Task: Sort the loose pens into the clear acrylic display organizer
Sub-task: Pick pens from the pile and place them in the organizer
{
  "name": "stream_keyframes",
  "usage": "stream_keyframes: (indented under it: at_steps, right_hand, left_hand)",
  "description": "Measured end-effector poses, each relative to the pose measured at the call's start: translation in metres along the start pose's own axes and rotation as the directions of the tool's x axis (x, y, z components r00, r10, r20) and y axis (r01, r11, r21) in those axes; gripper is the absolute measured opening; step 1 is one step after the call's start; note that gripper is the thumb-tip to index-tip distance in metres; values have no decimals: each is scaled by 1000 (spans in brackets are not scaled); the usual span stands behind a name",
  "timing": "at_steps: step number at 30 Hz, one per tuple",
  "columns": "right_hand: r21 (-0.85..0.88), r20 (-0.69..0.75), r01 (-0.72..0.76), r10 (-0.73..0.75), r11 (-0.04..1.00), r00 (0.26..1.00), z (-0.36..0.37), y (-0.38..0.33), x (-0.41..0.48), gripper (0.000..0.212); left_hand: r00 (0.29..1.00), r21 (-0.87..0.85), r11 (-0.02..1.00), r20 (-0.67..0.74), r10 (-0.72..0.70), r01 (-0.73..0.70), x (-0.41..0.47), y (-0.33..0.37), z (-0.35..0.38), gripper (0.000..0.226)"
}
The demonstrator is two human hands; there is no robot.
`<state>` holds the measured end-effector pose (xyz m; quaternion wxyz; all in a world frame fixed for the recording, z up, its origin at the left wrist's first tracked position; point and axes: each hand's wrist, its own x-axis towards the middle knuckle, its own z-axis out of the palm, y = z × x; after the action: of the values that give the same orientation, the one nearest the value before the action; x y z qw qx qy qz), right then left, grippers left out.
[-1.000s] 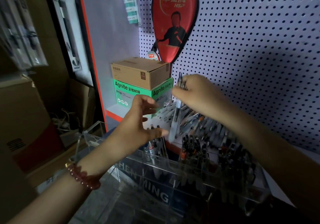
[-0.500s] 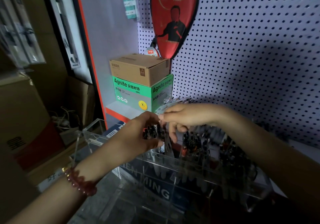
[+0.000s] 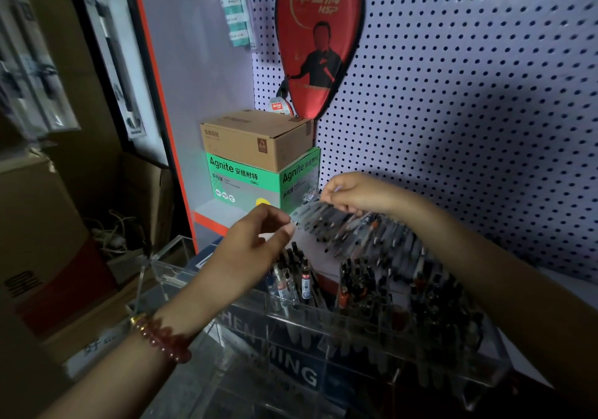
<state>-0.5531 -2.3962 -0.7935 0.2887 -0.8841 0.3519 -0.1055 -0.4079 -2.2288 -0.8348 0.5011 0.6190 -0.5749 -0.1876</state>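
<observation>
The clear acrylic organizer stands in front of me, with several dark pens upright in its compartments. Behind it a row of loose pens lies on the white shelf. My right hand reaches over the left end of that row, its fingers curled round a clear pen that lies nearly level. My left hand hovers above the organizer's left compartments, and its thumb and forefinger pinch the pen's near end. A red bead bracelet is on my left wrist.
A brown carton sits on a green Agnite box at the shelf's back left. A red racket cover hangs on the white pegboard. Cardboard boxes fill the dark left side.
Both hands have lifted from the organizer's compartments. My right hand has moved up and back to the loose pile and taken hold of a clear pen, whose end my left hand has met.
</observation>
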Motion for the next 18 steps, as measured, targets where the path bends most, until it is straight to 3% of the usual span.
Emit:
stream_keyframes:
  at_steps: [2,6,10,15,18]
  right_hand:
    - [-74,-47,-5,1,997,999,1,14,23,22]
    - [-382,-9,29,-34,924,999,7,31,61,39]
    - [-726,49,62,-39,685,998,18,34,81,43]
    - [-804,16,102,-150,586,989,28,49,93,38]
    - [-753,-33,169,-293,636,955,12,47,78,26]
  left_hand:
    - [999,-5,1000,-37,0,0,7,-1,-3,9]
    - [998,-21,1000,-61,-22,21,16,-6,-6,11]
    - [998,-25,999,-60,-21,20,19,-10,-4,13]
    - [1000,-22,1000,-16,0,-1,20,-11,2,13]
    - [999,-41,999,-30,-15,14,22,-10,3,14]
